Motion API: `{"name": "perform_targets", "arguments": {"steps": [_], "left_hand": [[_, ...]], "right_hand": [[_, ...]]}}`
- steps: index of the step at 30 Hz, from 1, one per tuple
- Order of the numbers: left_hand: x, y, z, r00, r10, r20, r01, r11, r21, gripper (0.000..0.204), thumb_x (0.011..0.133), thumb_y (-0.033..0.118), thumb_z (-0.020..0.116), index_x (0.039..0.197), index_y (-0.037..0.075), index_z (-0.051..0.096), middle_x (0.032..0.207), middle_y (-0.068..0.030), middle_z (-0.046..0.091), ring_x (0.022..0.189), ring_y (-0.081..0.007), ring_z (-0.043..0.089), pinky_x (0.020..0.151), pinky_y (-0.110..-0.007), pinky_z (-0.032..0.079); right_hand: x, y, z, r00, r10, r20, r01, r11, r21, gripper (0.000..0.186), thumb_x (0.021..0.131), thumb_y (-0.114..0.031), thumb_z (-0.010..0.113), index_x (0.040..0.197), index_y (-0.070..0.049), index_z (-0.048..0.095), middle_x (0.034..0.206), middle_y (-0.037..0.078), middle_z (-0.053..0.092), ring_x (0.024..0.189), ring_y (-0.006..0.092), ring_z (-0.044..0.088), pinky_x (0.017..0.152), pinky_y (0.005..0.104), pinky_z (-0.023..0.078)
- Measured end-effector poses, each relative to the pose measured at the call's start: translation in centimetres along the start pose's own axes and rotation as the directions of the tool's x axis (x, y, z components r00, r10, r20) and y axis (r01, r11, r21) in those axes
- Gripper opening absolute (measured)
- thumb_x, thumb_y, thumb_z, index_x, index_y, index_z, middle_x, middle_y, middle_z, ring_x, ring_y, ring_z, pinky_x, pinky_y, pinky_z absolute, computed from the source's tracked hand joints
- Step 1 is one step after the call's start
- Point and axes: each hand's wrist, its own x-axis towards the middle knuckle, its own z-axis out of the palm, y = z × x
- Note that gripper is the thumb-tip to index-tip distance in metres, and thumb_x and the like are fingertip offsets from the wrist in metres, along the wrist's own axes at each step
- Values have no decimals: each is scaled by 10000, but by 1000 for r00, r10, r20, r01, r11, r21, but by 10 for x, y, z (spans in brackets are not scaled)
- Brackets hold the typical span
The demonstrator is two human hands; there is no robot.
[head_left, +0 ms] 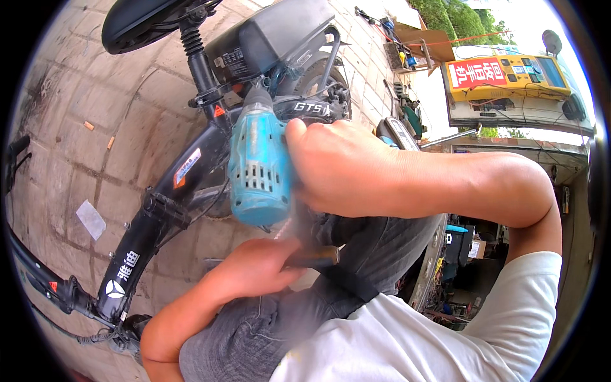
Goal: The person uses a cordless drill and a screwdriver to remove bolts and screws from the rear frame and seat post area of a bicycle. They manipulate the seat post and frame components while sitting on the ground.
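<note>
Both closed: your right hand (337,167) wraps blue drill (258,153), likely steadying its weight, bike (146,232) leftward; left hand (262,267), nearer you, grips dark-handled tool (313,257).

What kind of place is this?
Probably an outdoor bike repair spot: a black bike is on the paving, the right hand holds a blue power drill, and a cluttered storage area is nearby.
</note>
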Motion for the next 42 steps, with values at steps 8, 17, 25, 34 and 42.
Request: {"name": "perform_targets", "arguments": {"steps": [8, 17, 25, 34, 42], "left_hand": [[-1, 1, -4, 999, 20, 33, -20, 1000, 0, 378, 864, 318, 727, 1036, 21, 568, 860, -239, 661, 827, -461, 640, 693, -535, 476], [-3, 2, -6, 998, 44, 49, -44, 999, -1, 366, 851, 300, 736, 1043, 21, 598, 878, -228, 675, 837, -450, 648, 701, -518, 487], [-4, -1, -3, 999, -15, 37, 14, 1000, 23, 364, 865, 331, 725, 1005, 23, 591, 869, -224, 670, 844, -457, 641, 708, -518, 484], [3, 3, 2, 995, -90, -42, 90, 996, 5, 360, 859, 324, 740, 994, 25, 592, 839, -230, 664, 817, -460, 642, 678, -530, 483], [24, 10, 8, 972, -222, -77, 225, 974, 34, 352, 851, 296, 760, 1023, 30, 608, 842, -215, 679, 782, -436, 653, 652, -501, 488]], "right_hand": [[3, -12, 5, 997, 39, -73, -36, 998, 45, 329, 758, -94, 668, 946, 155, 563, 842, 258, 679, 753, 395, 734, 673, 438, 595], [5, -23, 13, 987, 101, -123, -86, 988, 127, 356, 790, -147, 699, 964, 134, 568, 853, 268, 684, 784, 402, 731, 708, 444, 594], [-9, 11, 8, 965, 165, -204, -82, 927, 365, 431, 827, -245, 726, 979, 124, 564, 869, 299, 687, 865, 453, 708, 777, 481, 584], [-24, 99, 8, 957, 266, -117, -92, 660, 745, 259, 891, -237, 716, 1071, -52, 692, 706, 26, 658, 627, 125, 590, 610, 312, 491], [-19, 197, 12, 983, 120, -142, 117, 195, 974, 214, 877, -165, 704, 991, 12, 666, 743, 83, 644, 535, 154, 575, 517, 302, 467]]}}
